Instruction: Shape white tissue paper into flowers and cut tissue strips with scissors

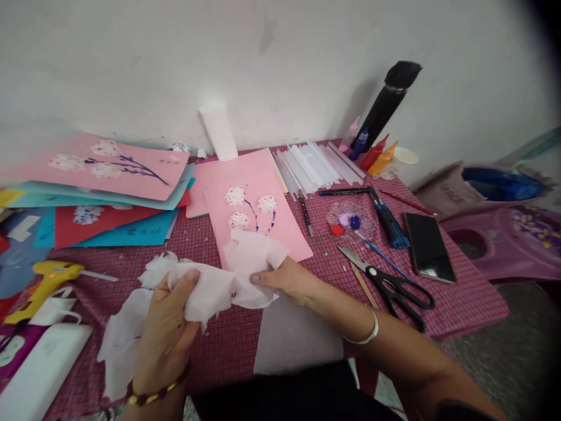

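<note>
A thin white tissue [211, 290] stretches between my two hands, with torn, uneven edges. My left hand [173, 316] pinches its left end between thumb and fingers. On the tissue's right part, my right hand [284, 279] closes with the thumb on top. Beneath and behind it lies a pink paper sheet [287, 234] with white, red-specked flower puffs [239, 220] and purple painted stems. More crumpled tissue [127, 333] rests on the cloth beside my left hand, partly hidden by it. A pale sheet [295, 339] lies near the front edge.
Black-handled scissors [390, 283], a phone [429, 247], a paint palette [353, 221] and a utility knife [389, 219] lie to the right. Glue sticks [318, 166] and paint bottles [381, 155] stand or lie toward the wall. At left are a yellow glue gun [48, 283] and stacked painted papers [144, 175].
</note>
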The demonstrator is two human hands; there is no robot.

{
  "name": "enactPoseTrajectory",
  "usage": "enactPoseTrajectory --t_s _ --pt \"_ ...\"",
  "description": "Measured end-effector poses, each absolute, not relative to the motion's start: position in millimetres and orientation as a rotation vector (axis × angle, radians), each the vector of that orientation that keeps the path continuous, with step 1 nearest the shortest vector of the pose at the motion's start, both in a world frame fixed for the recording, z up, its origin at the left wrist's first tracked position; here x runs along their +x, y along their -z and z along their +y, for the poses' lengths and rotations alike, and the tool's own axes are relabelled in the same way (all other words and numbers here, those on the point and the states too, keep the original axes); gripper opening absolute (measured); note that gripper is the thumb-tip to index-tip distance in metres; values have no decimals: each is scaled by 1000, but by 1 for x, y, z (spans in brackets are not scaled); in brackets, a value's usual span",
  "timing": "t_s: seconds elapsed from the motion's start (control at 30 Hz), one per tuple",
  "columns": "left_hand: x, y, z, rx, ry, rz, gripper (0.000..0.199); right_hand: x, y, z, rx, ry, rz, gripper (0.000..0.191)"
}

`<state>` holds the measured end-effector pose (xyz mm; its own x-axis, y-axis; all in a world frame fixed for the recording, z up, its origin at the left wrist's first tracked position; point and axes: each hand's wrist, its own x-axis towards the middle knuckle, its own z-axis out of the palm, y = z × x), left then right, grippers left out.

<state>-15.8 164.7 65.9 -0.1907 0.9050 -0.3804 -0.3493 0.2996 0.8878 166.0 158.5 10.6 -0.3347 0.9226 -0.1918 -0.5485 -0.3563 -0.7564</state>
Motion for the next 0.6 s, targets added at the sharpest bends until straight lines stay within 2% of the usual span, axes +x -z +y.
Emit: enactPoseTrajectory --t_s 0.27,0.43,0.6 --pt "-26 -62 167 555 -1287 1302 15 170 -5 160 -903 -1871 -722 50" --pt "-33 -61 169 575 -1260 1308 18 172 -3 161 -957 -1876 -722 47" --pt "-37 -61 169 662 -1233 1417 20 174 -1 162 -930 -1881 -750 51"
